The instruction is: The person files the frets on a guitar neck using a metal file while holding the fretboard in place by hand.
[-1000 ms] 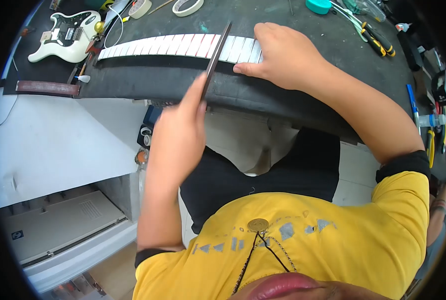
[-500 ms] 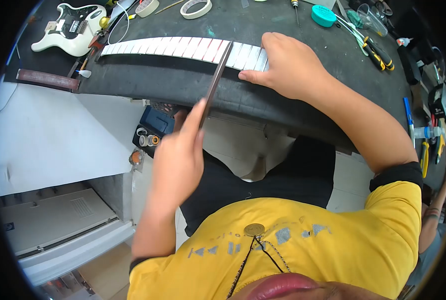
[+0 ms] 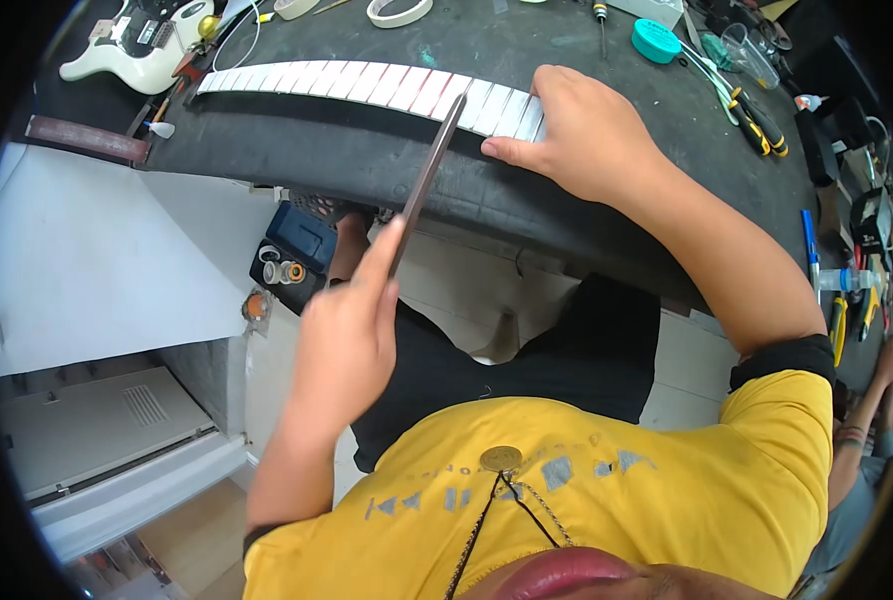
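Note:
A guitar neck, its fretboard covered in white tape strips between the frets, lies across the dark bench mat. My right hand is closed over its right end, thumb on the near edge and fingers over the far side. A slim dark metal file is held in my left hand, index finger stretched along it. The file's tip lies over the fretboard's near side, a little left of my right hand; whether it touches a fret I cannot tell.
A white guitar body is at the far left, above a brown bar-shaped block. A tape roll, a teal round container and yellow-black pliers lie on the bench. Another person's arm shows at the right edge.
The file has drawn back slightly toward my body, its tip now nearer the neck's near edge. My right hand keeps its hold on the neck. The whole view has shifted a little.

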{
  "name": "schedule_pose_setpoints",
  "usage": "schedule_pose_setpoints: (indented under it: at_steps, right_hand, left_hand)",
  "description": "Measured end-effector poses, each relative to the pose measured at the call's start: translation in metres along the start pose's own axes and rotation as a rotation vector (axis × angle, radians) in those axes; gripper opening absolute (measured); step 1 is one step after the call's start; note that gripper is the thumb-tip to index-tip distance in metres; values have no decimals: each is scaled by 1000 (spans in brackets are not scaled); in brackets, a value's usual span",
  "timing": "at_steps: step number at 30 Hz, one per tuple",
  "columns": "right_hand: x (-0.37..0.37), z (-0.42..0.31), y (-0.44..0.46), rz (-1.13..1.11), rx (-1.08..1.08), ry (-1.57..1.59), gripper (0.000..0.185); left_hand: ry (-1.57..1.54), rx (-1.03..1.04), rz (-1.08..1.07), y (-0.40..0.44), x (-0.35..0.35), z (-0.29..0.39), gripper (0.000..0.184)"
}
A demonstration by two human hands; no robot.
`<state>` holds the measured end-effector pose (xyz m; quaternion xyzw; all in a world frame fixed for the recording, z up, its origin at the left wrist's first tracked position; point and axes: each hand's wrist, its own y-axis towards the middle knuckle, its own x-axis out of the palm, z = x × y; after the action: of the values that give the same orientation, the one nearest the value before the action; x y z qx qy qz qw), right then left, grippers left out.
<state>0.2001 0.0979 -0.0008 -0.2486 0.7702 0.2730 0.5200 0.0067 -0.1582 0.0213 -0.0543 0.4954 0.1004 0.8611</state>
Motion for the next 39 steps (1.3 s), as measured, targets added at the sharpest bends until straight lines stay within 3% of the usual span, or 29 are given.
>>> schedule_pose_setpoints:
  at_steps: [4,7,10,13,15,18,20,22,23,26,27,28,30,32,35,37,39]
  right_hand:
    - [3,2,-2,10,2,11,77]
    - [-2,2,-2,-15,9,4,78]
    - [-2,2,-1,-10,1,5,78]
    - [-1,0,0,-10,15,13,77]
    - [1,0,0,2,-3,-6,77]
    - [0,-1,-2,6,6,7,76]
    - [2,1,-2,34,3,-1,76]
    - [2,1,-3,38,5,-4,76]
    - [2,1,-2,34,4,-7,76]
    - [3,4,-2,29,-9,-1,75]
    - [4,4,-1,35,-11,4,75]
    - [5,3,-1,39,-11,8,75]
    - [5,1,-1,47,-5,9,75]
    - [7,3,0,55,-16,1,75]
    - [5,2,0,49,-14,-3,76]
    - [4,1,-1,47,-6,-6,75]
    - [5,2,-1,44,-1,-4,75]
  left_hand:
    - [10,198,15,113,1,12,55]
    - [-9,253,54,142,10,9,54]
    - [-82,-23,-76,68,-7,12,50]
    - [-45,19,5,0,-3,-11,56]
    - [-106,-183,-117,-14,-11,1,60]
    - [-66,93,10,41,-5,2,53]
    - [-19,78,-48,100,-6,20,48]
    - [-42,210,44,148,14,11,45]
    - [-89,149,-12,150,10,18,44]
    - [-131,118,-17,90,3,6,46]
    - [-130,-46,-93,59,-8,11,51]
    - [-62,186,103,28,8,-20,58]
    - [-114,-31,-48,-17,0,-16,68]
    - [-163,51,23,-15,7,-19,63]
    - [-59,43,-38,52,-2,6,55]
    - [-96,145,-21,112,2,18,44]
    - [-115,155,-23,147,9,20,44]
